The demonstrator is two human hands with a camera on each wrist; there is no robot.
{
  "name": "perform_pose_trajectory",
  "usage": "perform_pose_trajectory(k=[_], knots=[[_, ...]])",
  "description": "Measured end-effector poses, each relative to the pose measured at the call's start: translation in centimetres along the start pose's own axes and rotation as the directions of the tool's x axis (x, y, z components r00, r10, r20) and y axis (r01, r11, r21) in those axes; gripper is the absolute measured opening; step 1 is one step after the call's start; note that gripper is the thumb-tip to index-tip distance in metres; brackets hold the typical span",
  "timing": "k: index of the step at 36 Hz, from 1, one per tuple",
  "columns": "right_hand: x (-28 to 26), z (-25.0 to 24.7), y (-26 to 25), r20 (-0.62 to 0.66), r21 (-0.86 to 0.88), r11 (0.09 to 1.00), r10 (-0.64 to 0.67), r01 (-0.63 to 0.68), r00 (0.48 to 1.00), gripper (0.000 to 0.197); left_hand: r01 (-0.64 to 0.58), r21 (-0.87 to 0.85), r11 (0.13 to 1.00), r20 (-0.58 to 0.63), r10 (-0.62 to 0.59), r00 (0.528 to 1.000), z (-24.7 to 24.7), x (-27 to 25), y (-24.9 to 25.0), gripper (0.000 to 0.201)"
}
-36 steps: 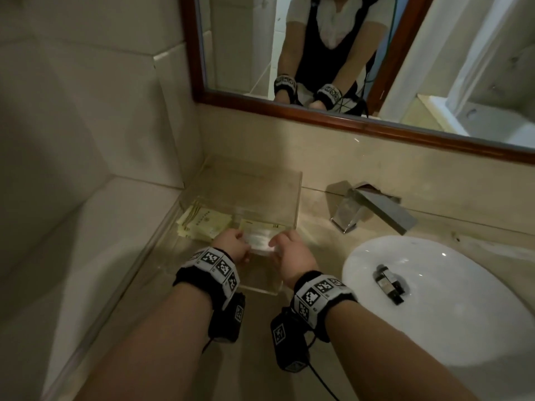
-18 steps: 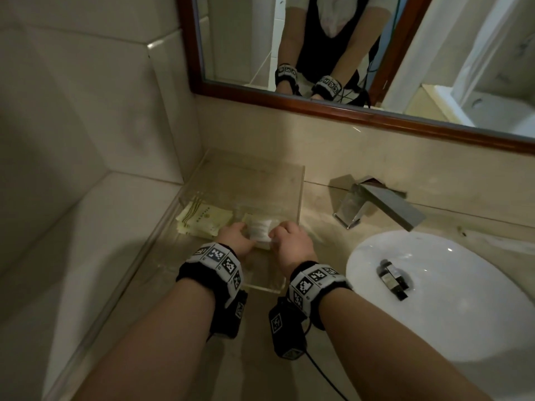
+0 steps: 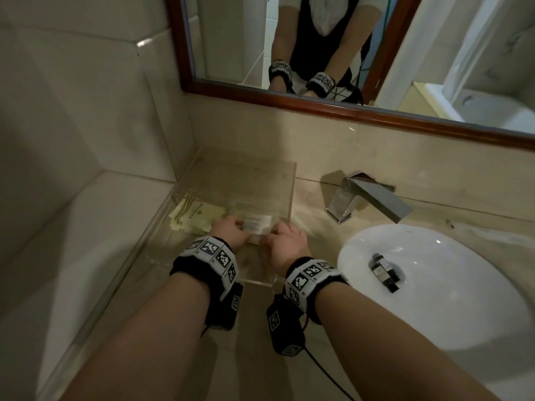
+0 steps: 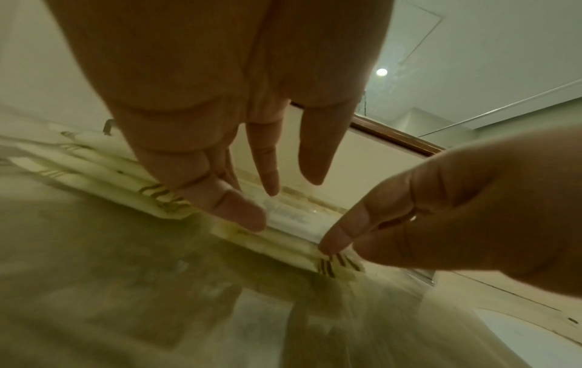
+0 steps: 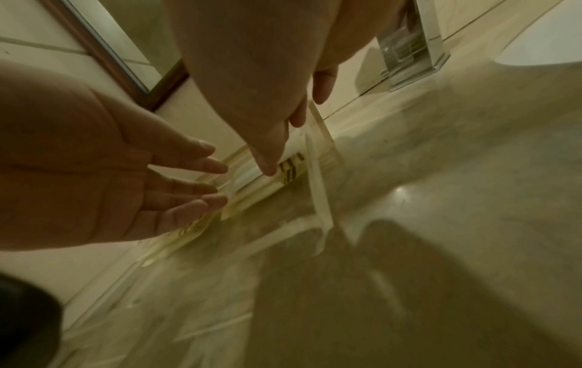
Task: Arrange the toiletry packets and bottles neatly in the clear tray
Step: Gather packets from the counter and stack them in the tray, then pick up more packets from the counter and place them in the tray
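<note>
At frame centre, the left hand [image 3: 230, 231] and right hand [image 3: 285, 241] flank a white packet [image 3: 256, 222] inside the clear tray [image 3: 291, 195]. Fingers on both stay nearly straight, fingertips touching the packet's ends, nothing gripped.

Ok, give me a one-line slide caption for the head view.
Both hands, left hand and right hand, square a white packet in the clear tray.

Head view looks steeply down from above onto the counter [image 3: 312, 233], mirror [image 3: 318, 39] at top. Both wrist views sit low and close, each looking along its own fingers. All three share the clear tray [image 3: 291, 192].
</note>
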State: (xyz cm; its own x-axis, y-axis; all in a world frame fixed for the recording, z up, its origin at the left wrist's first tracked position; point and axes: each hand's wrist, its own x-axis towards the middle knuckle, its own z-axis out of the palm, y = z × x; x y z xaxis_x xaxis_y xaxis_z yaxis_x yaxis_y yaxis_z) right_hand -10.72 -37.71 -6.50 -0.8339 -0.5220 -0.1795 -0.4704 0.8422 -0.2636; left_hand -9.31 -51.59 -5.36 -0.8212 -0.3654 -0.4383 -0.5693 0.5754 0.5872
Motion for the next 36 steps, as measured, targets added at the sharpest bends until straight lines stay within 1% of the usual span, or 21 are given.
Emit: perform_pose_trajectory(k=[3, 6, 10, 13, 16, 18, 20, 22, 24, 26, 30, 33, 36], knots=[[-0.4, -0.3, 0.4, -0.036, 0.057, 0.998, -0.001, 0.003, 0.999, 0.031, -0.032, 0.021, 0.999, -0.024, 0.032, 0.999, -0.4, -0.8, 0.8, 0.047], [-1.3, -1.0, 1.4, -0.105, 0.106, 0.994, 0.020, -0.009, 0.994, 0.028, -0.065, -0.024, 0.998, -0.013, 0.065, 0.998, -0.3, -2.0, 2.1, 0.043], [-2.8, -2.6, 4.0, -0.162, 0.156, 0.986, 0.084, -0.058, 0.983, 0.031, -0.151, -0.055, 0.987, 0.026, 0.153, 0.988, 0.6, -4.1, 4.9, 0.037], [-4.8, -4.2, 6.8, -0.175, 0.205, 0.971, 0.160, -0.123, 0.971, 0.034, -0.229, -0.049, 0.972, 0.040, 0.231, 0.972, 2.4, -5.7, 7.4, 0.035], [-7.2, -5.5, 10.9, -0.184, 0.196, 0.962, 0.229, -0.192, 0.956, 0.033, -0.298, -0.063, 0.953, 0.082, 0.302, 0.950, 5.0, -7.5, 10.4, 0.034], [-9.9, -6.4, 14.8, -0.183, 0.213, 0.943, 0.295, -0.255, 0.938, 0.030, -0.352, -0.064, 0.934, 0.126, 0.357, 0.925, 8.1, -8.8, 13.4, 0.034], [-10.7, -6.7, 16.4, -0.167, 0.256, 0.929, 0.314, -0.267, 0.934, 0.025, -0.387, -0.065, 0.920, 0.128, 0.393, 0.911, 8.9, -9.5, 14.3, 0.034], [-12.5, -7.4, 18.9, -0.148, 0.271, 0.912, 0.357, -0.309, 0.922, 0.023, -0.418, -0.053, 0.907, 0.156, 0.421, 0.893, 10.8, -10.5, 16.0, 0.033], [-15.2, -8.3, 22.6, -0.150, 0.277, 0.887, 0.419, -0.369, 0.895, 0.023, -0.453, -0.042, 0.890, 0.198, 0.452, 0.870, 13.8, -11.4, 18.6, 0.032], [-16.6, -8.7, 24.8, -0.140, 0.283, 0.872, 0.450, -0.400, 0.882, 0.024, -0.484, -0.026, 0.875, 0.210, 0.478, 0.853, 15.2, -12.4, 20.2, 0.032], [-21.1, -10.3, 31.0, -0.128, 0.286, 0.830, 0.528, -0.479, 0.839, 0.026, -0.534, -0.058, 0.844, 0.263, 0.529, 0.807, 20.6, -14.1, 25.2, 0.030], [-23.9, -10.7, 35.3, -0.123, 0.300, 0.793, 0.583, -0.530, 0.803, 0.027, -0.564, -0.049, 0.825, 0.295, 0.551, 0.781, 24.5, -15.2, 28.3, 0.027], [-26.1, -10.7, 38.6, -0.106, 0.321, 0.757, 0.627, -0.570, 0.772, 0.028, -0.610, -0.019, 0.792, 0.344, 0.578, 0.740, 27.6, -16.2, 31.0, 0.027]])
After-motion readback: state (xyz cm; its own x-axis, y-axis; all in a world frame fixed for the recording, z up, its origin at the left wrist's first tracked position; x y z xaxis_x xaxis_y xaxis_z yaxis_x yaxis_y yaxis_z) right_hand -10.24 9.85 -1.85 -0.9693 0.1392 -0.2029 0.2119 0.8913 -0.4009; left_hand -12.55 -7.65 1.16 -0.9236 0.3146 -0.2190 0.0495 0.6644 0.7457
